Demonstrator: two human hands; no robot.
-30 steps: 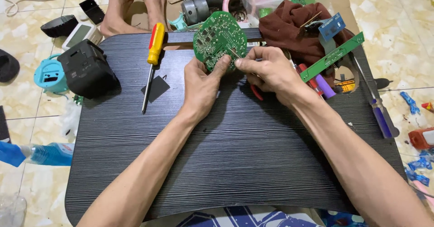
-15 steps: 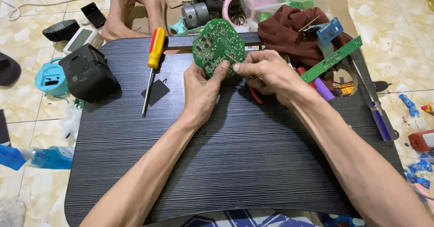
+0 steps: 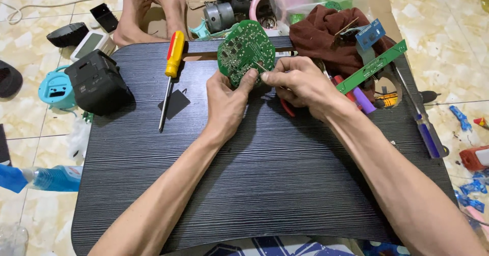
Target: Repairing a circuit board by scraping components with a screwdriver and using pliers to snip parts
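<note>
A round green circuit board (image 3: 244,49) is held upright above the far part of the black table (image 3: 254,184). My left hand (image 3: 226,100) grips its lower edge with thumb and fingers. My right hand (image 3: 300,83) pinches the board's lower right edge with thumb and forefinger, and red tool handles (image 3: 286,107) show under its palm. Whether the right hand grips those handles is unclear.
A red-and-yellow screwdriver (image 3: 170,75) and a black box (image 3: 98,82) lie at the left. A long green strip board (image 3: 371,66), a purple marker (image 3: 362,101), a brown cloth (image 3: 331,37) and a blue-handled tool (image 3: 425,131) sit right. Bare feet (image 3: 153,9) and a motor (image 3: 219,14) lie beyond.
Both hands and the green board have stayed almost in place; the board tilted slightly and the right fingers shifted along its lower edge.
</note>
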